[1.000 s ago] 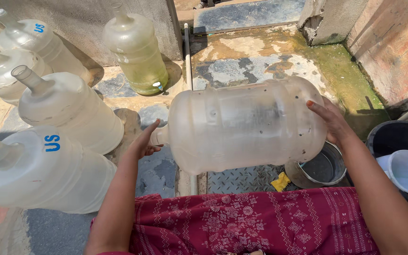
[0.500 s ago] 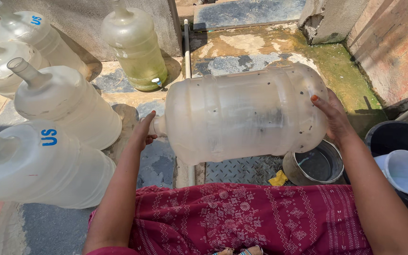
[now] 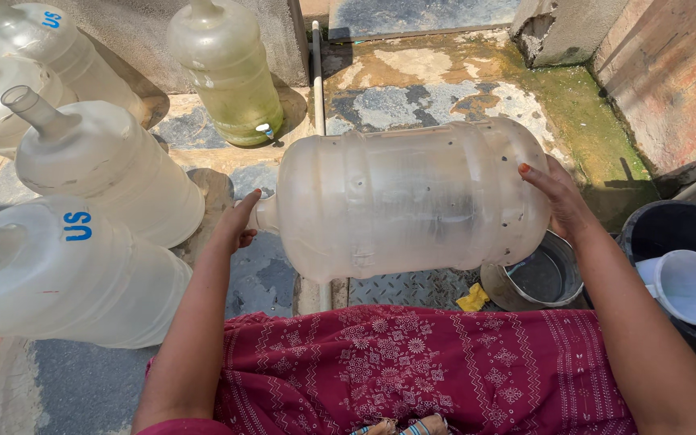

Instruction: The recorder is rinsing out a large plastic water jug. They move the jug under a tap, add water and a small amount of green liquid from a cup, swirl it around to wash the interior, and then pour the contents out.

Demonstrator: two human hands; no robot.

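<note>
Holding a large translucent water jug (image 3: 408, 201) sideways above the red-clad lap, the hands sit well apart: left hand (image 3: 239, 224) clamped at its neck, right hand (image 3: 561, 200) flat against its base. A metal bowl (image 3: 543, 278) sits beneath.

Single head-worn view, looking steeply down and forward from close above the lap. Near field: both forearms and the large jug (image 3: 408, 197) held crosswise. Far edge reaches the wall (image 3: 130, 32). No second view.
</note>
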